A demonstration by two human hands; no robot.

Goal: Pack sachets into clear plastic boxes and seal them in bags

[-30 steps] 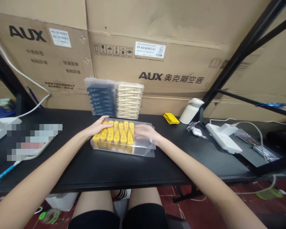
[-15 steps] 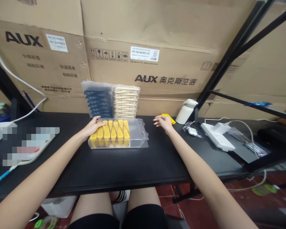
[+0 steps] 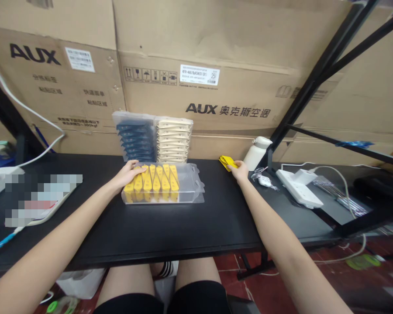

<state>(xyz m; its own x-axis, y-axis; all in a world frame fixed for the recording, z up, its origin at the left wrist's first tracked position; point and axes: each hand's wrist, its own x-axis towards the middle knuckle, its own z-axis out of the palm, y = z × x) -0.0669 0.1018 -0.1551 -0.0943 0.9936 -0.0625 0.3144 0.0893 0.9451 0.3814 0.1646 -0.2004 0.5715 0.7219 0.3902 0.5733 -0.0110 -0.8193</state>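
Observation:
A clear plastic box (image 3: 191, 185) lies on the table with several yellow packets (image 3: 156, 185) standing in a row in it. Its right part holds no packets, and the flaps at that end stand open. My left hand (image 3: 130, 173) grips the left end of this box, thumb over the nearest packets. Further right, my right hand (image 3: 240, 171) is closed on a loose yellow packet (image 3: 225, 162); whether it is one or more, I cannot tell. Behind the box stand two more clear boxes, one with dark blue packets (image 3: 136, 139), the other with cream packets (image 3: 173, 137).
A white bottle (image 3: 256, 153) stands just beyond my right hand, near a small wrapped white item (image 3: 265, 181). Further right lies a white power strip (image 3: 299, 187). A flat tablet-like object (image 3: 49, 203) with a cable lies left. Large cardboard boxes (image 3: 236, 39) back the table.
My right hand has moved slightly right and closed on the loose yellow packet, which now shows more, shifted a little left. The left hand and the clear box have stayed in place.

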